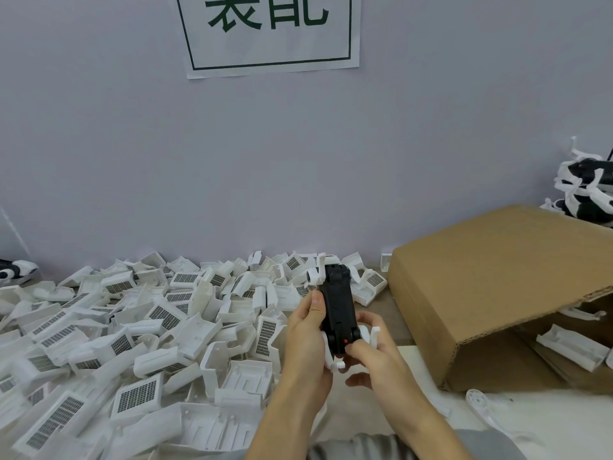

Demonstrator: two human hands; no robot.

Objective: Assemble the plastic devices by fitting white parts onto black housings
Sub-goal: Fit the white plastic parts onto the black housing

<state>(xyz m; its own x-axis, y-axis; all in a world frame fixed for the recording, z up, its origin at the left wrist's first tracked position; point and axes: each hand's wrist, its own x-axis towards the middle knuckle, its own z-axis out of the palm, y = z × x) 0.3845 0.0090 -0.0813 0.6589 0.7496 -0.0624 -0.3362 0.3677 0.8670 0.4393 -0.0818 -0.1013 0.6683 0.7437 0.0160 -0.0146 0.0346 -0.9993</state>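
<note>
Pale lilac wall (331, 161) fills most of the view, with a white paper sign (270, 31) taped up top, dark green characters inside a green border. Below it is the workbench (403, 322).

Starting far left: there's a black-and-white unit (15, 270) sitting against the wall, and then a huge heap of white parts (139, 330), loads of them showing little dark grilles, spreading from the left edge right up to the hands and along the wall behind them.

Left hand (306, 340) comes up from the bottom, fingers curled round the left side of the black housing (338, 308), thumb pressed on its edge. The housing is held upright-ish, long way pointing at the wall, above the bench. White pieces (333, 361) stick out from it at the near end and there's another white bit at its far end. Right hand (373, 351) grips the near end, thumb sitting just by a small red spot, fingers wrapped underneath.

Right of the hands is a cardboard box (491, 293) tipped on its side, opening facing right, with white parts (569, 350) lying inside. A loose white part (481, 405) is on the bench just in front. Far right, behind the box, a pile of finished black-and-white units (587, 187).
</note>
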